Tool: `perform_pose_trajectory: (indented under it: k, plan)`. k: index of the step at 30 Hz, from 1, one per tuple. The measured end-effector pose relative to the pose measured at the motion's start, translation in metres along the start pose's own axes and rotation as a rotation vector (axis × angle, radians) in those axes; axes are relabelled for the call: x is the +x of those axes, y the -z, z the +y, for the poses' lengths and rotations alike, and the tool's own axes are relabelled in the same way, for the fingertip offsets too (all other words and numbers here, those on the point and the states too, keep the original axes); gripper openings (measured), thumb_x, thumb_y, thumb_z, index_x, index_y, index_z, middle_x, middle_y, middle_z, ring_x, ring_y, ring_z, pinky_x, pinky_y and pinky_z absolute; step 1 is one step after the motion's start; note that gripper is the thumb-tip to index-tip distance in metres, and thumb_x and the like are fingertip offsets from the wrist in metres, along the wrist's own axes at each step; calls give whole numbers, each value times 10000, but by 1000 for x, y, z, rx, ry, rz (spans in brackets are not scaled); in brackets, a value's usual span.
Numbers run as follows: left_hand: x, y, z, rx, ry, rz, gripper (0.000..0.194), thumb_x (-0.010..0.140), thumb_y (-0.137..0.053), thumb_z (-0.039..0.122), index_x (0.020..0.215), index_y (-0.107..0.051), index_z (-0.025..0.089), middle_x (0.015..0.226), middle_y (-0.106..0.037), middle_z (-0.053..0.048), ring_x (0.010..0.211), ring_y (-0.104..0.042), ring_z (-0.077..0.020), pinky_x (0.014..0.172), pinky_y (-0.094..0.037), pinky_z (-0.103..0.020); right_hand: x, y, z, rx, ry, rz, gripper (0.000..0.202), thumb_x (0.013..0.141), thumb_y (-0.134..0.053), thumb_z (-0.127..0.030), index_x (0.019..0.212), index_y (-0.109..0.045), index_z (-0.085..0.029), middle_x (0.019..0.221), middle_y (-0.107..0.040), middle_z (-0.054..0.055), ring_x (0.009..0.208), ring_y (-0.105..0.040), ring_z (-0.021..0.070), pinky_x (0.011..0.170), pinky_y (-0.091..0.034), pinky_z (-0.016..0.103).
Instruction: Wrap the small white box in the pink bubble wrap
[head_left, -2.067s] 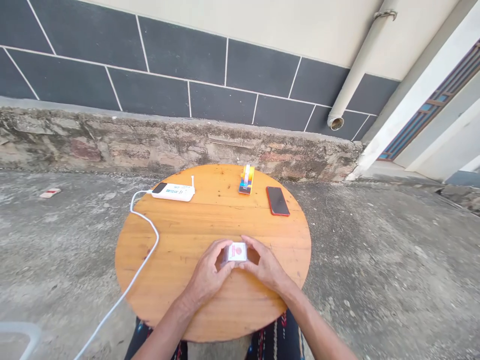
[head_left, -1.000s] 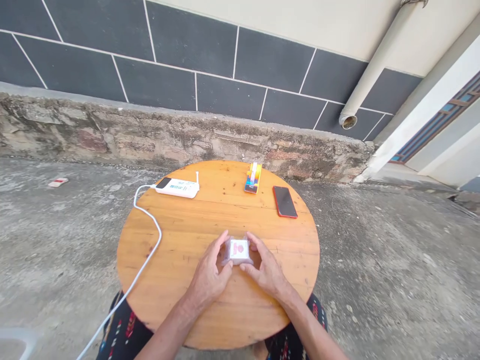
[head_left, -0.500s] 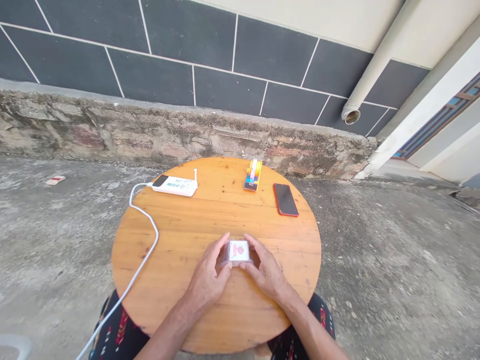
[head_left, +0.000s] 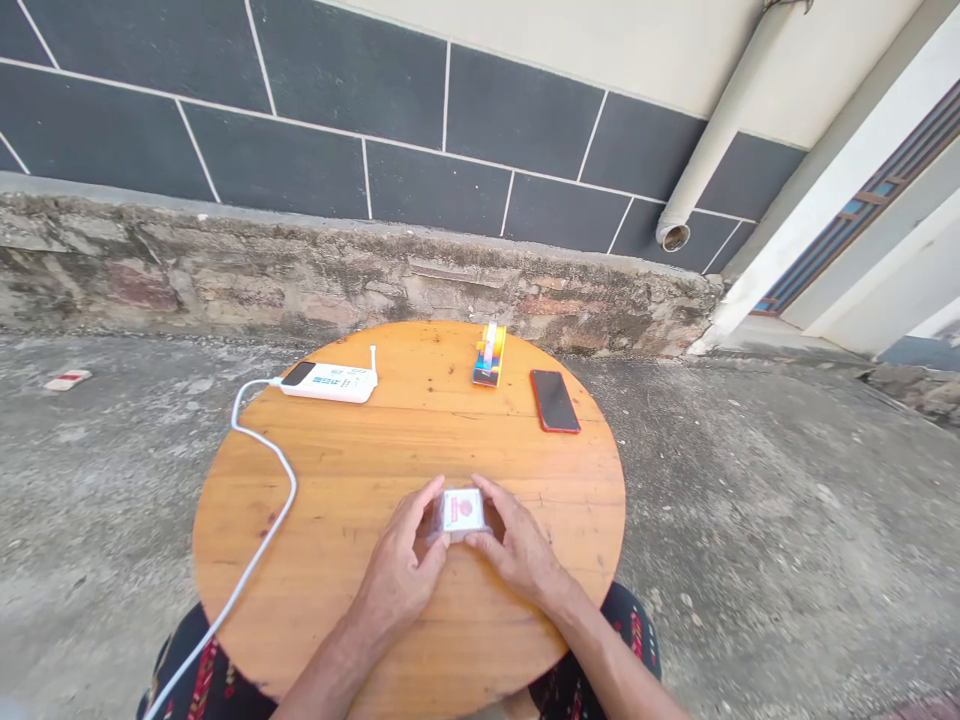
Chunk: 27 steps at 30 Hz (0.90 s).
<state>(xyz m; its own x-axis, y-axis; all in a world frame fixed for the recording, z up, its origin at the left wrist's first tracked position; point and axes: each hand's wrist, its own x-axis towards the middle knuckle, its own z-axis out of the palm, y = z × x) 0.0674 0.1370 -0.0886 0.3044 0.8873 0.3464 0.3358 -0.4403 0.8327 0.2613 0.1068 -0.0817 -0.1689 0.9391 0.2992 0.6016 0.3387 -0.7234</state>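
1. A small white box with red print, wrapped in clear plastic [head_left: 463, 510], sits over the near half of a round, orange-brown wooden table [head_left: 337, 480].
2. The left hand [head_left: 401, 555] grasps the box's left side between thumb and fingers.
3. The right hand [head_left: 519, 545] grasps its right side likewise; compared with two seconds ago, both keep hold of the box.
4. Beyond the box: a yellow-and-blue tape dispenser [head_left: 490, 357]; beyond and right, a red-edged black phone [head_left: 555, 401]; beyond and left, a white oblong device [head_left: 330, 382] with a white cable [head_left: 293, 487]. These three haven't moved on the table.
5. Nearer than the box, the dark patterned trouser legs [head_left: 634, 630] are spread wider than two seconds ago.
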Motion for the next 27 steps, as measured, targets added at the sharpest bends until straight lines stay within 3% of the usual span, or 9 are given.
perform_pose_trajectory:
  k: [12,19,27]
  plan:
    - [-2,-1,-2,11,-12,-24,548,842,-482,169,1370,-356,250,1325,-486,-79,1201,-493,-216,1021,-433,-412,-2,0,-2,-20,8,-10,593,894,-549,-266,1434,-301,-268,1408,-442,63,1272,-424,234,1061,-361,428]
    - [-2,-1,3,-16,-26,-17,642,777,-499,128,1387,-331,230,1337,-475,-88,1223,-478,-237,1032,-421,-426,-2,0,-1,3,-16,0,725,815,-634,-265,1445,-275,-263,1421,-417,73,1277,-420,256,1065,-366,445]
    - [-2,-1,0,-45,-11,-26,721,752,-505,118,1425,-268,220,1402,-427,-100,1269,-444,-249,1067,-386,-445,-2,-1,-2,5,-23,3,716,813,-620,-244,1442,-279,-257,1424,-415,81,1279,-422,261,1065,-362,460]
